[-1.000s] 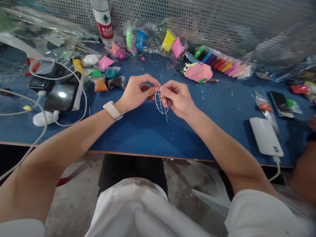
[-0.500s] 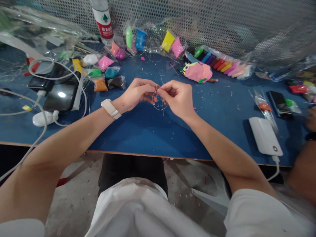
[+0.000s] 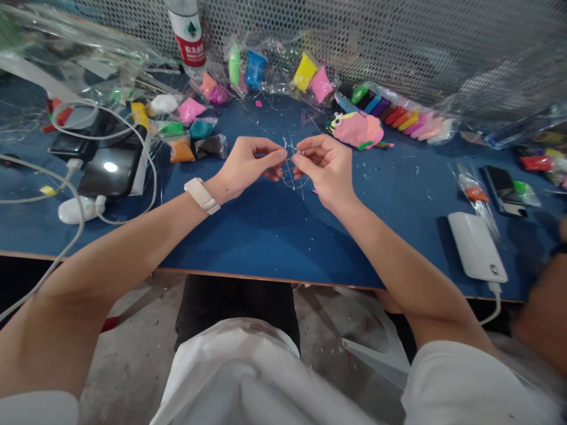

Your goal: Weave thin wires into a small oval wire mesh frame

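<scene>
A thin wire frame (image 3: pixel 290 175), roughly round with crossing wires, is held above the blue table between my two hands. My left hand (image 3: pixel 250 162) pinches its left side between thumb and forefinger. On the other side my right hand (image 3: pixel 326 168) grips the wire with thumb and fingertips. Some wire ends stick up between the hands, and the fingers hide part of the frame. Behind my right hand lies a pink clay figure (image 3: pixel 358 130) with googly eyes.
Packs of coloured clay (image 3: pixel 254 69) line the back by a water bottle (image 3: pixel 188 35). On the left are a phone (image 3: pixel 110 168) and cables. A white power bank (image 3: pixel 476 245) sits at right, near another person's arm (image 3: pixel 543 295).
My hands have moved slightly apart at the fingertips, my right hand shifting right. The wire frame has turned and tilted a little between them.
</scene>
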{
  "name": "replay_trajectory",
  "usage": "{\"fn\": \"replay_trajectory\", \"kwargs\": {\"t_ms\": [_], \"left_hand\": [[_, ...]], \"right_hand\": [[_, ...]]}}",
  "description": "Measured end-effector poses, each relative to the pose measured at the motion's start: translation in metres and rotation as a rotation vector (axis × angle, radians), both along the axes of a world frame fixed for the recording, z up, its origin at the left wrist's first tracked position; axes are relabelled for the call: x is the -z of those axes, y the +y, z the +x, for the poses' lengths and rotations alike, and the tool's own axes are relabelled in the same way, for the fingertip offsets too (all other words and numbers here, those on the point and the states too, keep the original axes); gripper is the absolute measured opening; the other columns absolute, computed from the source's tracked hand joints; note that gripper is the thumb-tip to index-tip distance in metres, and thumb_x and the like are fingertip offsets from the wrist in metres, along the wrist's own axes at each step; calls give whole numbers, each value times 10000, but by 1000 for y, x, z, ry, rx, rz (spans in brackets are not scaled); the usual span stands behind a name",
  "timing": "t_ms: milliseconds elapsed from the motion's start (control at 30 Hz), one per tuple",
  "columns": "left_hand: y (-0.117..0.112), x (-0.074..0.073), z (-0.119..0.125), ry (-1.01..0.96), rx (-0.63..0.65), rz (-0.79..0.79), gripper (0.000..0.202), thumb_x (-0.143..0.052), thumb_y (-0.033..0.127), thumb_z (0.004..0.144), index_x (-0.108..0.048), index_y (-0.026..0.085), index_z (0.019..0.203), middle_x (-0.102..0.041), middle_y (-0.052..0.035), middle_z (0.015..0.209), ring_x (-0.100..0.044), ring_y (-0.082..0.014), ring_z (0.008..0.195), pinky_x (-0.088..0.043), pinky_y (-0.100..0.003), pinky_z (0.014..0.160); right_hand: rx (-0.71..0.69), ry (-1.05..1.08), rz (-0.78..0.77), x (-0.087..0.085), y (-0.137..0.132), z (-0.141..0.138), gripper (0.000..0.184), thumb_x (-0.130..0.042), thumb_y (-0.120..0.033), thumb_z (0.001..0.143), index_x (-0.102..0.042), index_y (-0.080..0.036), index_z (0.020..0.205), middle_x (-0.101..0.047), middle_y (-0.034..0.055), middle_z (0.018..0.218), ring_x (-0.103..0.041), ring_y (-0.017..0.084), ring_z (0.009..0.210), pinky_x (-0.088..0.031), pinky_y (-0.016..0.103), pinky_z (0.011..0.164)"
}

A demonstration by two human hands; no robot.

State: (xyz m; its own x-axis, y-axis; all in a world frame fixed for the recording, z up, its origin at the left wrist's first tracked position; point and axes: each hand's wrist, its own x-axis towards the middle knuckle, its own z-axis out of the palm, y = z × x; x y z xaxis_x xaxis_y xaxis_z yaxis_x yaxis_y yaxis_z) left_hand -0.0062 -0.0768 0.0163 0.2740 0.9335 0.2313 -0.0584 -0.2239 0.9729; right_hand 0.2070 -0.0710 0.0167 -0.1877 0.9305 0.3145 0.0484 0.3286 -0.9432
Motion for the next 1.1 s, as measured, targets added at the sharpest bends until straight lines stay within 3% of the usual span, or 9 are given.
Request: {"fn": "replay_trajectory", "kwargs": {"t_ms": [333,767,1100], "left_hand": [[-3,0,3,62,-69,152,239,-901,387,1031,-826,171,964,-795,-32,798,-763,-146,686,-670,-281,696],[-6,2,5,100,-119,231,211,-877,366,1040,-834,191,928,-781,-30,750,-731,-151,649,-644,-301,662],[-9,0,8,183,-176,303,227,-826,386,1058,-836,212,913,-816,-36,825,-734,-146,652,-632,-298,653]], "right_hand": [[-56,34,-85,6,4,0,353,-938,-571,904,-743,-277,918,-693,-10,758,-674,173,639,-608,351,593],[-57,-7,-65,2,2,1,493,-972,-713,846,-747,-276,891,-679,-20,718,-662,166,640,-596,331,593],[-26,-5,-7,3,2,-1,498,-1010,-695,811,-756,-269,840,-677,-32,668,-673,162,604,-615,331,581]]}}
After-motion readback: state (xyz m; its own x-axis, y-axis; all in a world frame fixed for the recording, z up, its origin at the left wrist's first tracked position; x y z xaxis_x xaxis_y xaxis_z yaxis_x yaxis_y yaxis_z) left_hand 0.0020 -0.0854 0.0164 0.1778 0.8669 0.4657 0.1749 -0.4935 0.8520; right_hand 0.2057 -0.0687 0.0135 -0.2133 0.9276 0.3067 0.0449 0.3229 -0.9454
